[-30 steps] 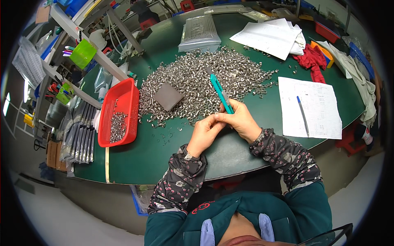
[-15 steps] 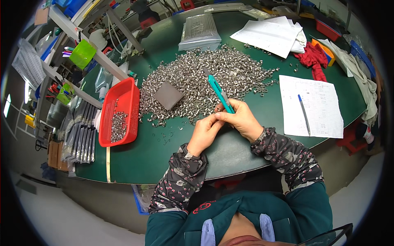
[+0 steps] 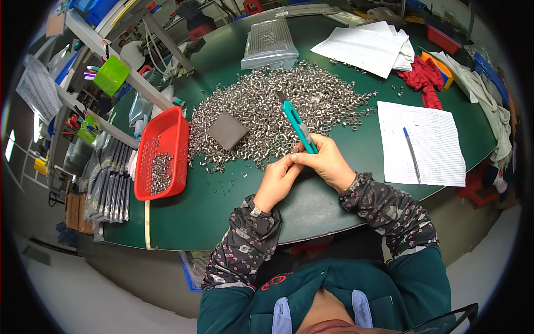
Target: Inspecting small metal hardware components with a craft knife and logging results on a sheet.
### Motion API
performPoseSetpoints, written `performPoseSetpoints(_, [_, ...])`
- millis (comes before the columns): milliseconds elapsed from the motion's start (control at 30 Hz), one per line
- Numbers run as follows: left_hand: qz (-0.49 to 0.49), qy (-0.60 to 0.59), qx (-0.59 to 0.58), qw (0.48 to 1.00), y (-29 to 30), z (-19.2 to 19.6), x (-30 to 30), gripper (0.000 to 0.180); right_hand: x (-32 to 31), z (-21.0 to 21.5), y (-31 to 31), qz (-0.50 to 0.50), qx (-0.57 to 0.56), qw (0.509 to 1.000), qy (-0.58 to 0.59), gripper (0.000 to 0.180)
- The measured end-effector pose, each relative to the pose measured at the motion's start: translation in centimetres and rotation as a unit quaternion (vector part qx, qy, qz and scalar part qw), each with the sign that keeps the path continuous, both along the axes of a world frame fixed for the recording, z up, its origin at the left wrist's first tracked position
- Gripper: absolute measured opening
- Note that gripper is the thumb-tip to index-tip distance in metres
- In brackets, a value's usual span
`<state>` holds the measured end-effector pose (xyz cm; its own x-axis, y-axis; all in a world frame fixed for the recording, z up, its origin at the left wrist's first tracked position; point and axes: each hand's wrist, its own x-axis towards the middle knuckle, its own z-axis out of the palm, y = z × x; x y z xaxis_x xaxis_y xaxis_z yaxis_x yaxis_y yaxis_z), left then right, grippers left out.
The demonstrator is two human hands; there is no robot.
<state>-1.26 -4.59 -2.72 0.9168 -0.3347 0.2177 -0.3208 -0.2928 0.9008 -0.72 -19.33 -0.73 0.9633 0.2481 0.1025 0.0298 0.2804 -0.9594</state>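
My right hand (image 3: 328, 161) is closed round a teal utility knife (image 3: 297, 125), its blade end pointing away from me over the metal parts. Fingertips of my left hand (image 3: 276, 181) are pinched together and meet the right hand's fingers. Whatever small piece the left fingers grip is too hidden to make out. Just beyond both hands spreads a wide heap of small shiny metal rings (image 3: 278, 94). A dark grey square block (image 3: 228, 131) lies on the heap's near left part.
A red plastic basket (image 3: 179, 161) holding some metal parts stands left of the heap. On the right lie a written sheet (image 3: 439, 150) and a blue-capped pen (image 3: 411, 153). Farther back are white papers (image 3: 361, 50), a red cloth (image 3: 425, 80) and a clear bag of tubes (image 3: 270, 42).
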Motion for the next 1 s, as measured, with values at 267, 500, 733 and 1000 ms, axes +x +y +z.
performPoseSetpoints(267, [0.001,0.011,0.004,1.0,0.0,0.0,0.2,0.014,-0.2,0.1,0.2,-0.009,0.023,1.0,0.004,0.016])
performPoseSetpoints(500, [-0.007,0.0,0.004,1.0,-0.1,0.3,-0.1,0.015,-0.1,0.2,0.1,-0.014,0.001,1.0,0.012,0.019])
performPoseSetpoints(733, [-0.015,-0.012,0.008,1.0,0.1,-0.3,0.1,0.018,0.0,0.0,0.2,-0.039,-0.024,0.999,0.001,0.021])
performPoseSetpoints(1000, [-0.039,0.044,0.0,0.998,0.3,-0.6,0.3,0.019,-0.2,0.5,0.2,-0.04,-0.058,0.997,0.035,0.021])
